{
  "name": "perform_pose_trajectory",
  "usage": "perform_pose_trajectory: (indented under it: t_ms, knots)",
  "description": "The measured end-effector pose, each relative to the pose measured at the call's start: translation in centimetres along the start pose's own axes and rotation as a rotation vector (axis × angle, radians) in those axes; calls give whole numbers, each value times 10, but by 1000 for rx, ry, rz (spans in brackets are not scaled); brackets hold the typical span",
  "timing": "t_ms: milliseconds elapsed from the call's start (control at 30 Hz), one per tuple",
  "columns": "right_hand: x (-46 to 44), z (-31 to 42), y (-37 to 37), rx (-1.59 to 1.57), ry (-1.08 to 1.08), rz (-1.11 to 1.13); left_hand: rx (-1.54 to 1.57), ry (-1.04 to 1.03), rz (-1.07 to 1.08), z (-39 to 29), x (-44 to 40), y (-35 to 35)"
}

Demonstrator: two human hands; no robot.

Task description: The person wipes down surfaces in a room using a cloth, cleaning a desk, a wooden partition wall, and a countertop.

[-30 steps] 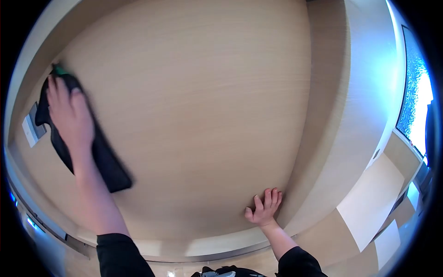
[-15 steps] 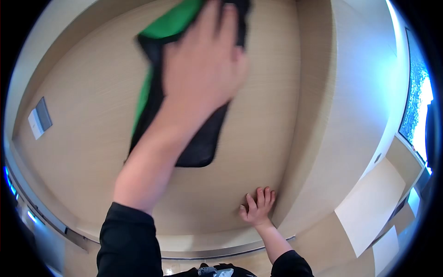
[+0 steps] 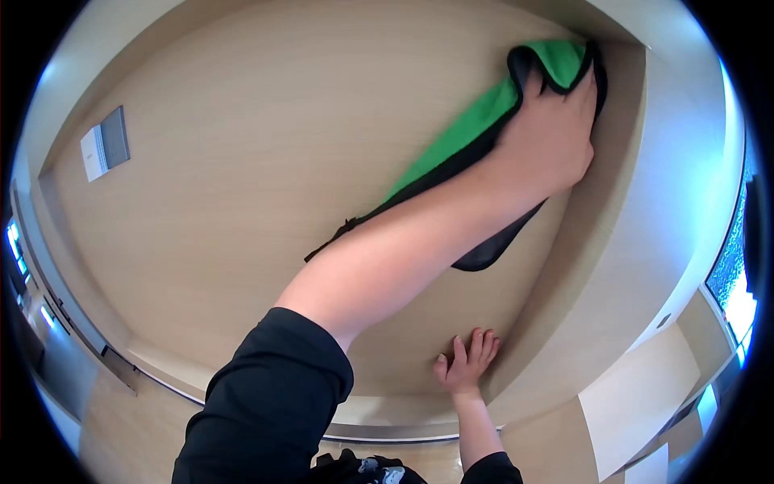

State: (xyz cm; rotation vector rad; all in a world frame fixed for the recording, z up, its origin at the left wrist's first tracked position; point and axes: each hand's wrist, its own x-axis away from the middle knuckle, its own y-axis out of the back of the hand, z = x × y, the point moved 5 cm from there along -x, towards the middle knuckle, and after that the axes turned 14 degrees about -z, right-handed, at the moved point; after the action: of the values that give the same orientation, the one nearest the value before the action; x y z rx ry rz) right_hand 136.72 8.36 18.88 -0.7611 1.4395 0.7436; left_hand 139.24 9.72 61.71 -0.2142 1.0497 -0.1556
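Observation:
A green and black cloth (image 3: 463, 145) lies against the wood-toned surface (image 3: 266, 137), its upper end bunched near the right-hand corner. My left hand (image 3: 552, 125) presses on that bunched end, fingers curled into the fabric and partly hidden by its folds. Part of the cloth trails down and to the left beneath my forearm. Lower down, my right hand (image 3: 469, 361) rests flat on the same surface near the right side wall, fingers spread and holding nothing.
A small grey and white plate (image 3: 105, 143) is fixed at the left of the surface. A raised light side panel (image 3: 637, 210) borders it on the right. White sheets (image 3: 641, 395) lie at the lower right, below a bright window (image 3: 738, 302).
My left hand has swept the cloth from the far left across to the upper right, and more of its green side shows. My right hand stays near the same spot.

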Motion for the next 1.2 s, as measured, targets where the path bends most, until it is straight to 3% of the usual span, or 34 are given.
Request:
perform_pose_trajectory:
  t_ms: [233,533,567,700,933,1067,1200]
  knots:
    - [-2,-3,1,39,75,5,51,-4,-28,29,10,31]
    - [-6,-7,1,61,86,-44,85,-17,-108,119,14,90]
    - [-8,-7,1,59,92,-55,-45,-55,-133,125,16,101]
    - [-5,-10,2,62,111,-51,-98,24,11,164,30,128]
    - [-10,-7,1,37,124,-71,-554,259,85,258,97,231]
    - [-13,-2,2,50,142,-65,-544,184,-68,313,171,291]
    - [-19,4,5,49,129,-50,-600,320,-39,318,188,307]
